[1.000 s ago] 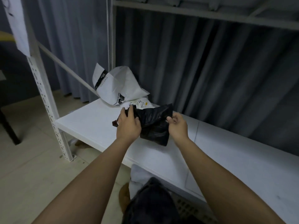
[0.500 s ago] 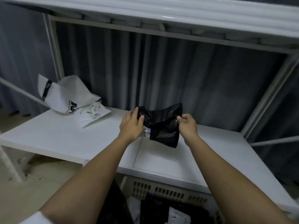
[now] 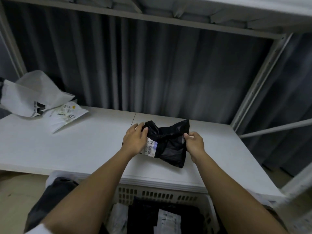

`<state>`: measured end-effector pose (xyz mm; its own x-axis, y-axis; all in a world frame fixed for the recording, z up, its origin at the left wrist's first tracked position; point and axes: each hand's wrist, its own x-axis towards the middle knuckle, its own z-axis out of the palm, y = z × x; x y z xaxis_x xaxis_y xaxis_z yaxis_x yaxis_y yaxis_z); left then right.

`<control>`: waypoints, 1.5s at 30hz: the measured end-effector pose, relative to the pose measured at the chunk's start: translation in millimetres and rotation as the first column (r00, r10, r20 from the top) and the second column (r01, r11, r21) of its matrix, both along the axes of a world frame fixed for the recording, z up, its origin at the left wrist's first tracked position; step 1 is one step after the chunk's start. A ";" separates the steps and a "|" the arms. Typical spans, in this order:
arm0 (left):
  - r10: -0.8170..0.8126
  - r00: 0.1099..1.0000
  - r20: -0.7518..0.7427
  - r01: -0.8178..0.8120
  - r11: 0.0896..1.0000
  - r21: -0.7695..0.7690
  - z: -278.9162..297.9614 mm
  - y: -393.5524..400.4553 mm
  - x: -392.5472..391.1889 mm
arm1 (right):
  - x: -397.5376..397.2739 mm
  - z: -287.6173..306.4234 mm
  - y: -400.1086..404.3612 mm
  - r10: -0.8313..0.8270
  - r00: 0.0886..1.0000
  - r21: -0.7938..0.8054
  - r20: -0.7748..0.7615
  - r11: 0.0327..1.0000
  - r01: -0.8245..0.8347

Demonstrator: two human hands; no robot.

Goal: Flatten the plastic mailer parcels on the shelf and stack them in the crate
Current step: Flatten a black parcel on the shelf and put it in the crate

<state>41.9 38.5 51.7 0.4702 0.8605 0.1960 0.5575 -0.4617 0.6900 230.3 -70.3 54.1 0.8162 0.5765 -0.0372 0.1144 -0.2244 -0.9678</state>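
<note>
A crumpled black mailer parcel (image 3: 170, 144) with a white label lies on the white shelf (image 3: 84, 146), near its front edge. My left hand (image 3: 135, 141) grips its left end, fingers over the top. My right hand (image 3: 194, 144) pinches its right edge between thumb and fingers. Two white mailer parcels (image 3: 35, 98) lie at the shelf's far left, one puffed up over a flatter one with a label. The white slotted crate (image 3: 162, 196) stands below the shelf's front edge, with black and white parcels inside.
A grey curtain hangs behind the shelf. An upper shelf board runs overhead. A perforated steel upright (image 3: 260, 81) and a cross bar (image 3: 276, 127) stand at the right. Dark cloth (image 3: 55, 191) lies left of the crate.
Both hands have carried the black parcel rightwards, away from the white parcels, and brought it down onto the shelf. The view has swung right and down, and the crate shows more.
</note>
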 end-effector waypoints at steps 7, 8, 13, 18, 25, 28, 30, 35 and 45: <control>-0.113 0.986 -0.121 0.120 0.991 0.057 -36.1 0.7 16.1 | 18.0 -59.0 17.8 -0.030 0.990 -0.113 -0.136 0.993 0.015; -0.140 0.982 -0.127 0.150 0.986 0.067 -38.9 -0.7 16.2 | 20.0 -65.0 19.8 -0.043 0.990 -0.141 -0.137 0.990 0.024; -0.315 0.909 -0.274 0.365 0.918 0.154 -63.4 -0.5 21.8 | 29.8 -88.9 28.8 -0.053 0.997 -0.270 -0.054 0.962 0.037; -0.328 0.839 -0.435 0.407 0.908 0.102 -83.4 -5.3 36.3 | 29.4 -89.5 23.6 0.026 0.997 -0.336 0.069 0.942 -0.002; -0.257 0.838 -0.481 0.288 0.958 -0.011 -96.1 -8.1 56.1 | 7.0 -98.7 10.8 0.448 0.502 -0.410 0.740 0.892 -0.192; -0.240 0.831 -0.503 0.227 0.970 -0.088 -97.5 -5.9 58.5 | 2.2 -108.8 13.6 0.632 0.441 -0.589 0.637 0.769 -0.249; -0.219 0.824 -0.523 0.192 0.976 -0.107 -98.0 -3.6 58.9 | 2.9 -114.5 17.5 0.660 0.490 -0.652 0.569 0.726 -0.219; -0.131 0.768 -0.627 0.055 0.989 -0.139 -97.2 5.5 60.0 | 4.1 -116.9 24.6 0.687 0.555 -0.743 0.470 0.647 -0.171; -0.118 0.622 -0.774 -0.100 0.969 -0.228 -106.5 18.2 49.9 | 7.0 -124.7 30.1 0.691 0.661 -0.839 0.292 0.518 -0.170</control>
<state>91.8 56.7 -54.8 0.3588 0.8210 -0.4442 0.9287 -0.3617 0.0816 237.3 -40.1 -70.6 0.4686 0.8437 -0.2619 0.8211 -0.5253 -0.2232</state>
